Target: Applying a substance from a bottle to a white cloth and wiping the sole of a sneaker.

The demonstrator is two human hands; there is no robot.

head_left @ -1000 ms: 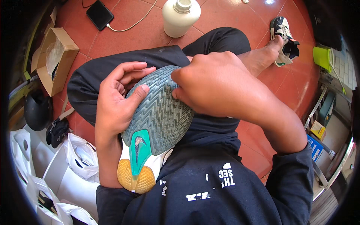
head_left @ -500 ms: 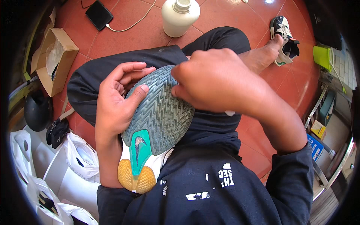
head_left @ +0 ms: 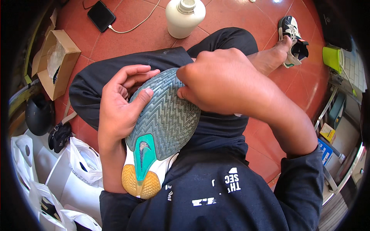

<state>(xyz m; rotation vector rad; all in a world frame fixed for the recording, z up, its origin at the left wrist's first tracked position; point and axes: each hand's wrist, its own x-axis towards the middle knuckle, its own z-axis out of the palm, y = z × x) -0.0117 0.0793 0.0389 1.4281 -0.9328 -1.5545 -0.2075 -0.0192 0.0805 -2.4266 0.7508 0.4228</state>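
Note:
A sneaker lies sole up in my lap, its toe end pointing away from me. The sole has grey zigzag tread, a green middle panel and a yellowish heel. Along its left edge my left hand grips it, thumb pressed on the tread and fingers round the far side. My right hand is closed in a pinch against the sole's far right edge. Whatever its fingers hold is hidden by the hand. A bit of something white shows under that wrist, too little to name.
A second sneaker stands by my bare foot. Ahead are a white jug and a black phone on a cable. At left are an open cardboard box and white plastic bags; at right, a metal rack.
My right hand was blurred by motion and now looks sharper, at almost the same place on the sole. The left hand and the sneaker have barely shifted.

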